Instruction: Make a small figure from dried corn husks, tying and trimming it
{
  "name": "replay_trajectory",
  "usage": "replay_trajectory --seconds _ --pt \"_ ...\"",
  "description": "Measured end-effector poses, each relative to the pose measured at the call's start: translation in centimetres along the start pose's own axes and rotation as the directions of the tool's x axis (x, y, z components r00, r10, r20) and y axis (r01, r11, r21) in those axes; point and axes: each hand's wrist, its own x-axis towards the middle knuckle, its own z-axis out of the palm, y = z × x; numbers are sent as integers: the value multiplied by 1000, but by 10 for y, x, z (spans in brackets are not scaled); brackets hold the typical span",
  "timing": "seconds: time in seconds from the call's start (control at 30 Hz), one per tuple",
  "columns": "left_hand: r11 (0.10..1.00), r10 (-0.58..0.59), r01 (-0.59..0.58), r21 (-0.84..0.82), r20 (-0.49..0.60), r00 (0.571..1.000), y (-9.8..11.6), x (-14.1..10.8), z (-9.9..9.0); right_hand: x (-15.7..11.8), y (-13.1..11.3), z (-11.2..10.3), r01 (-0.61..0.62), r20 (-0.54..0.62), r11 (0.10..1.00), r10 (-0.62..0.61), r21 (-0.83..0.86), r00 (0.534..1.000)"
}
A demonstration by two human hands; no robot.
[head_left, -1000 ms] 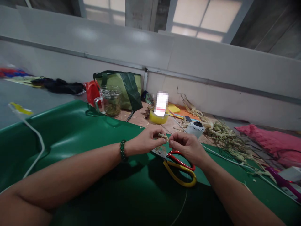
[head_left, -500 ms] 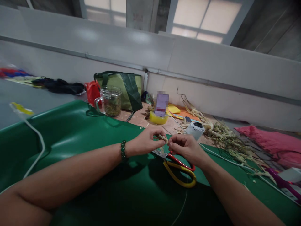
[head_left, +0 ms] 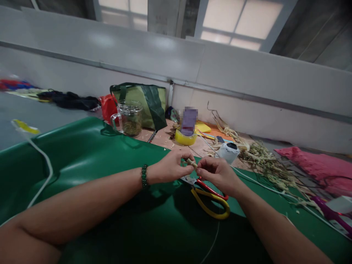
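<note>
Between my two hands is a small pale piece of plant-like material (head_left: 191,161). My left hand (head_left: 173,165), with a green bead bracelet at the wrist, pinches it between thumb and fingers. My right hand (head_left: 217,172) has its thumb and index finger pressed together at the piece's right end. Scissors with one red and one yellow handle (head_left: 210,205) lie on the green mat (head_left: 115,157), just under and in front of my hands. A thin pale thread (head_left: 216,236) runs down from near the scissors.
Behind the mat stand a glass mug (head_left: 131,119), a green bag (head_left: 145,104), a yellow tape roll (head_left: 185,138) and a white spool (head_left: 228,152). Dried stalks (head_left: 264,163) and pink cloth (head_left: 316,168) lie at right. A white cable (head_left: 264,185) crosses the mat.
The pale piece has shifted very slightly between my fingers. My hands stay in nearly the same place, and the scissors have barely moved.
</note>
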Motion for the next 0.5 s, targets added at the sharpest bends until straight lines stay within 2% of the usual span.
replay_trajectory --seconds 0.5 --pt "998 22 -21 65 -23 999 0 -3 3 -1 -3 -1 12 47 1000 -11 -12 999"
